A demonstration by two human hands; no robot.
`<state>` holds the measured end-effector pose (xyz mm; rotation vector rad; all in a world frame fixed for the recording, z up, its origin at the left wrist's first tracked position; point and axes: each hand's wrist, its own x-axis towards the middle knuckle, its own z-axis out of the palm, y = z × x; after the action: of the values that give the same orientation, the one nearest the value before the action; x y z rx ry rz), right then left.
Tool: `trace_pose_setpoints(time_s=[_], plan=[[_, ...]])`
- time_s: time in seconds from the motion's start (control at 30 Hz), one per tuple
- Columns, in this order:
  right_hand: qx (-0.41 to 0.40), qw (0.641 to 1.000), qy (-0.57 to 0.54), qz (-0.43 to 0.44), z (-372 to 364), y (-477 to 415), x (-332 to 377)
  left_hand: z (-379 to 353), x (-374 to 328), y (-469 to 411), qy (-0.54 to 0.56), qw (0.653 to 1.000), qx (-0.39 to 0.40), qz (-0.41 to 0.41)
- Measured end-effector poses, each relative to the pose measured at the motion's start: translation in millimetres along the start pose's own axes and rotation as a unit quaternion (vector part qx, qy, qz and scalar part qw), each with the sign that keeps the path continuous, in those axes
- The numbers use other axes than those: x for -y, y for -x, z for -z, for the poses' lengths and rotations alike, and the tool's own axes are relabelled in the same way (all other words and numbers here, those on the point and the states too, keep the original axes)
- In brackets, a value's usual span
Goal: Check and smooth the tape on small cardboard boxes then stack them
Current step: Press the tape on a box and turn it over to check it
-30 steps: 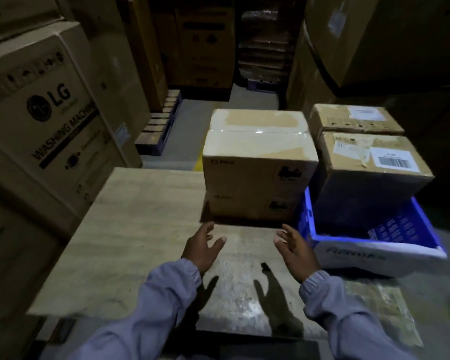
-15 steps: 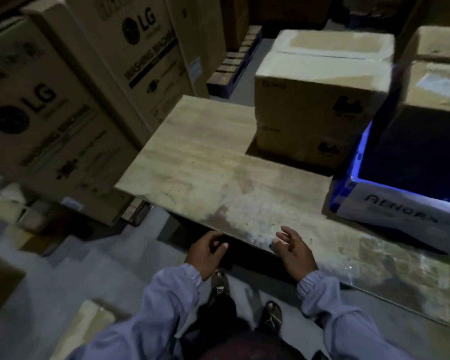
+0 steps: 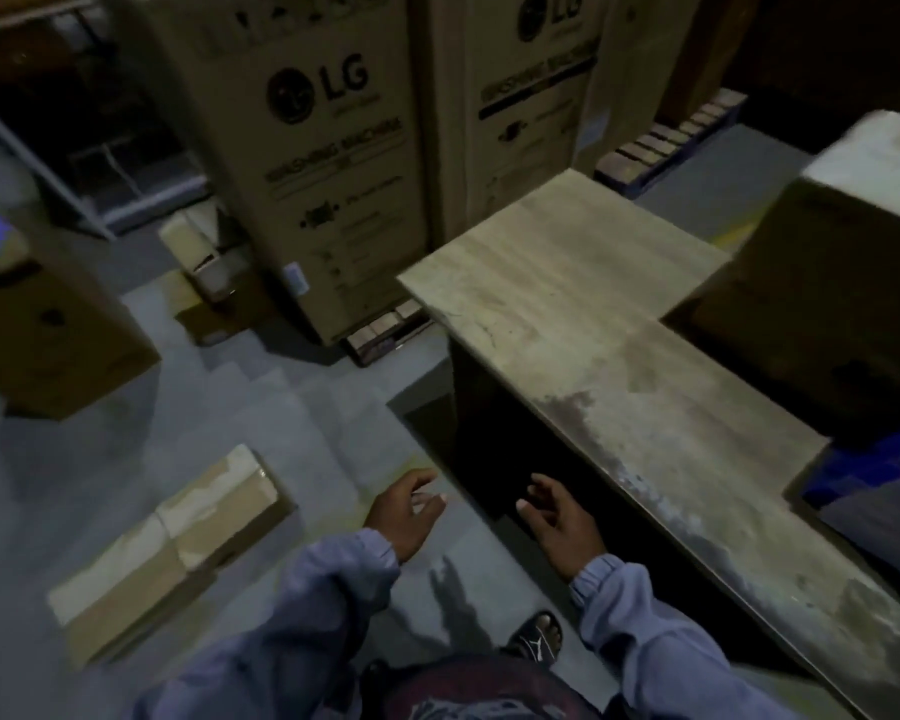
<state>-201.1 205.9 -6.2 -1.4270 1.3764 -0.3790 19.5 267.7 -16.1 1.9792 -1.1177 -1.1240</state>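
Note:
A long flat taped cardboard box [image 3: 172,548] lies on the grey floor at the lower left. My left hand [image 3: 404,514] hovers to the right of it with spread fingers and holds nothing. Over the dark gap beside the wooden table [image 3: 593,324], my right hand [image 3: 557,524] is also empty, fingers apart. A stack of taped cardboard boxes [image 3: 827,283] stands on the table at the right edge of the view. Another small box [image 3: 198,246] sits on the floor against the big cartons.
Tall LG washing machine cartons [image 3: 307,158] on pallets rise behind the table. A larger cardboard box [image 3: 48,324] stands on the floor at the left. A blue crate [image 3: 863,470] shows at the table's right. My sandalled foot [image 3: 536,636] is below my hands.
The view has swung left and down, away from the table, so the floor and the flat box came into sight. Both hands stayed open and moved off the table edge.

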Motion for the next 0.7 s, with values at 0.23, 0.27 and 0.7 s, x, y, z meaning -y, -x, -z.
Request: trace_pose_setpoints(time_s=[0.23, 0.27, 0.7], plan=[[0.067, 0.996, 0.059, 0.022, -116, 14, 51, 91, 105, 52, 0.115, 0.983, -0.116, 0.082], [0.072, 0.995, 0.064, 0.023, -132, 16, 58, 104, 119, 58, 0.129, 0.979, -0.13, 0.093], [0.188, 0.964, 0.174, 0.075, -304, 3, 131, 218, 232, 108, 0.228, 0.935, -0.209, 0.176]])
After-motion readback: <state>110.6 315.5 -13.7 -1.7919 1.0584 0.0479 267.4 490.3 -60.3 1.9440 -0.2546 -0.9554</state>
